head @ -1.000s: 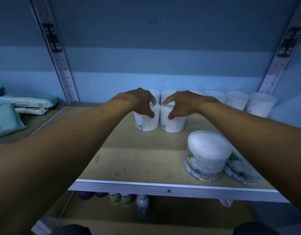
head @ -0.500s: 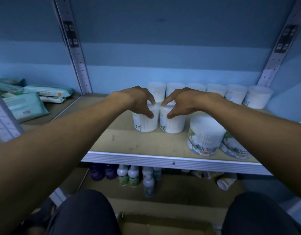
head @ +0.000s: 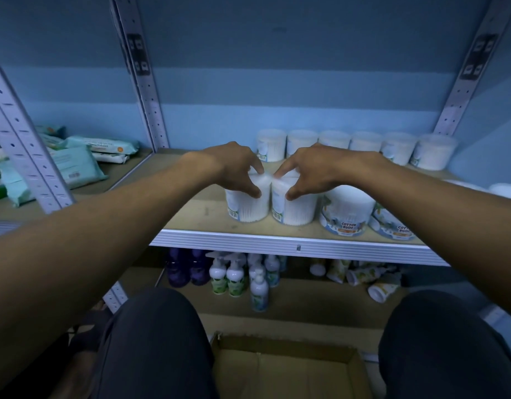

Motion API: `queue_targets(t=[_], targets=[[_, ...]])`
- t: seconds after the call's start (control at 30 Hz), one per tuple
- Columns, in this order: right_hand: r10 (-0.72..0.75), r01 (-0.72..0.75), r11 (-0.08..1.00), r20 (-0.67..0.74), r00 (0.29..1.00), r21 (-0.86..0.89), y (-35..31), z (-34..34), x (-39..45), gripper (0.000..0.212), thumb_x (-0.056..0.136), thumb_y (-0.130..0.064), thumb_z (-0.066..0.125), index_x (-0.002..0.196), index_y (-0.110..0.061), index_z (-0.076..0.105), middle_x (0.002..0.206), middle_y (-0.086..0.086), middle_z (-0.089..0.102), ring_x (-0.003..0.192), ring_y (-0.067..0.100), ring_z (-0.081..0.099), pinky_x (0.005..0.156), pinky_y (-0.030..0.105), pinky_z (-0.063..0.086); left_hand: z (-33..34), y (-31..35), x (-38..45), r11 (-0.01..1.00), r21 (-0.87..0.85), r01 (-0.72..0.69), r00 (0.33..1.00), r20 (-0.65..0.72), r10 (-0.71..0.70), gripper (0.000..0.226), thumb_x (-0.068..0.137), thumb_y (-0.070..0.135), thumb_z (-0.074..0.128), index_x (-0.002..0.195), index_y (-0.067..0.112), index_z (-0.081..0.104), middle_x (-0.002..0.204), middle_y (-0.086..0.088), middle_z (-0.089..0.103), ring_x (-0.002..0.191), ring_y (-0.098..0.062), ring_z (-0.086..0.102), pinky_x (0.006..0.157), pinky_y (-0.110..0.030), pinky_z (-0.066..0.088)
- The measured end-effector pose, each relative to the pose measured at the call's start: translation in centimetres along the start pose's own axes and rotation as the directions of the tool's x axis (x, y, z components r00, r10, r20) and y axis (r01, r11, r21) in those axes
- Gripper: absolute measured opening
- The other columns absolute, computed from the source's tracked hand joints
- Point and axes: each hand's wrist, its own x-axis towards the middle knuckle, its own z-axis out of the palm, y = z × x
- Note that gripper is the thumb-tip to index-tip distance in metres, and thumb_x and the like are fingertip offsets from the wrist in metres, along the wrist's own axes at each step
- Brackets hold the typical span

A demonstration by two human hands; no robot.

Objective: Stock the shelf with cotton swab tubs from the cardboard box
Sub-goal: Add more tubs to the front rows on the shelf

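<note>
Cotton swab tubs, two small white plastic cylinders with barcode labels, stand upright and touching each other near the front edge of the tan wooden shelf [head: 196, 217]. Left hand [head: 234, 168] holds the left tub [head: 247, 205] from above, grip narrow, thumb and fingers curled over its lid rim. Right hand [head: 314, 171] holds the right tub [head: 294, 208] the same way, thumb on the near side, forefinger reaching toward the left one. The two forefingers nearly meet over the seam between the lids; the lid tops there are blurred.

Just right of the held pair sit two wider white tubs printed "COTTON BUDS" [head: 347, 211], tilted forward, the farther one partly hidden by the right forearm. Along the back of the shelf runs a row of six more small white tubs [head: 334, 141], upright, side by side, against the blue wall.

Left bay: teal wipe packets [head: 75, 165] stacked flat. Lower shelf: white and purple pump bottles [head: 234, 272] standing, a few tubes lying on their sides at right. Open brown cardboard box [head: 291, 370] sits between the person's dark-trousered knees; its contents cannot be told.
</note>
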Motion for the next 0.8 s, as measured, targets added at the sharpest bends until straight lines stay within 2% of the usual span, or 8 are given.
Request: queue_targets(t=[0.2, 0.33, 0.43, 0.5, 0.6, 0.7, 0.8], targets=[[0.025, -0.025, 1.0, 0.041, 0.999, 0.003, -0.7, -0.9, -0.7, 0.061, 0.081, -0.057, 0.071, 0.137, -0.044, 0.051, 0.145, -0.006, 0.049, 0.131, 0.021, 0.046, 0.103, 0.034, 0.039, -0.6, 0.2, -0.4, 0.999, 0.036, 0.013, 0.998, 0.059, -0.015, 0.075, 0.071, 0.069, 0.07, 0.137, 0.04, 0.051, 0.14, 0.01, 0.053, 0.127, -0.017, 0.05, 0.105, -0.039, 0.043], [0.09, -0.089, 0.996, 0.033, 0.995, -0.032, -0.9, -1.5, -0.2, 0.075, 0.079, -0.068, 0.065, 0.144, -0.037, 0.043, 0.153, -0.006, 0.041, 0.138, 0.022, 0.041, 0.103, 0.036, 0.037, -1.4, 0.0, 0.1, 0.997, 0.068, 0.03, 0.995, 0.097, -0.036, 0.087, 0.071, 0.071, 0.068, 0.146, 0.037, 0.04, 0.151, 0.007, 0.041, 0.138, -0.019, 0.04, 0.112, -0.039, 0.034], [0.141, -0.133, 0.985, 0.07, 0.988, -0.114, -1.5, -1.9, 0.5, 0.081, 0.079, -0.073, 0.061, 0.146, -0.029, 0.045, 0.153, -0.003, 0.042, 0.137, 0.025, 0.043, 0.104, 0.038, 0.039, -1.8, -0.4, 0.5, 0.997, 0.055, 0.053, 0.989, 0.132, -0.06, 0.091, 0.071, 0.071, 0.068, 0.149, 0.035, 0.037, 0.155, 0.007, 0.036, 0.141, -0.02, 0.036, 0.115, -0.039, 0.031], [0.171, -0.155, 0.978, 0.107, 0.979, -0.139, -1.8, -2.1, 1.1, 0.081, 0.075, -0.075, 0.064, 0.139, -0.026, 0.053, 0.145, -0.001, 0.051, 0.126, 0.028, 0.053, 0.102, 0.039, 0.045, -1.9, -0.6, 0.7, 0.997, 0.008, 0.075, 0.984, 0.164, -0.076, 0.085, 0.072, 0.068, 0.07, 0.144, 0.032, 0.045, 0.15, 0.007, 0.043, 0.134, -0.022, 0.046, 0.111, -0.037, 0.037], [0.176, -0.162, 0.982, 0.151, 0.973, -0.102, -1.9, -2.3, 1.7, 0.077, 0.069, -0.071, 0.073, 0.129, -0.024, 0.06, 0.135, -0.002, 0.056, 0.108, 0.029, 0.064, 0.094, 0.038, 0.052, -1.8, -0.6, 0.9, 0.995, -0.069, 0.078, 0.981, 0.183, -0.065, 0.068, 0.074, 0.061, 0.074, 0.127, 0.022, 0.063, 0.13, 0.004, 0.057, 0.108, -0.024, 0.063, 0.092, -0.033, 0.054], [0.143, -0.129, 0.988, 0.185, 0.972, -0.089, -1.9, -2.5, 1.8, 0.069, 0.072, -0.062, 0.077, 0.127, -0.023, 0.062, 0.133, -0.003, 0.053, 0.113, 0.03, 0.062, 0.096, 0.037, 0.051, -1.9, -0.3, 1.1, 0.991, -0.098, 0.091, 0.979, 0.191, -0.071, 0.065, 0.073, 0.06, 0.076, 0.117, 0.013, 0.068, 0.121, -0.001, 0.06, 0.095, -0.024, 0.065, 0.075, -0.03, 0.06], [0.106, -0.094, 0.993, 0.195, 0.975, -0.071, -1.7, -2.7, 1.5, 0.064, 0.072, -0.056, 0.08, 0.127, -0.029, 0.06, 0.135, -0.003, 0.051, 0.121, 0.028, 0.057, 0.101, 0.039, 0.047, -2.0, 0.2, 1.0, 0.982, -0.113, 0.153, 0.973, 0.191, -0.13, 0.08, 0.068, 0.062, 0.079, 0.125, 0.009, 0.063, 0.127, -0.003, 0.056, 0.09, -0.026, 0.068, 0.075, -0.033, 0.062]])
